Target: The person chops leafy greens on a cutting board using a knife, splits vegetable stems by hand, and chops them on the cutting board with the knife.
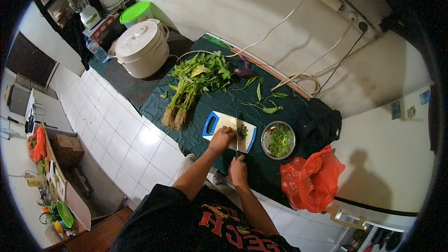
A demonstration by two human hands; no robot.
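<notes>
My right hand (238, 171) is wrapped round the dark handle of a knife (238, 135), whose blade rests across a white cutting board (223, 120) with blue edges. My left hand (223, 138) lies on the board left of the blade, its fingers curled and pressed down on leafy greens that they mostly cover. Chopped greens (243, 132) lie just right of the blade. To the right of the board, a round metal bowl (293, 145) holds more chopped greens (280, 142). Behind the board lies a large bunch of leafy greens with roots (199, 78).
Loose leaves (272, 109) and a purple eggplant (244, 72) lie near the wall. A red plastic bag (310, 179) and a black bag (326, 121) sit at the right. A white rice cooker (142, 49) stands back left. White cables (298, 78) hang along the wall.
</notes>
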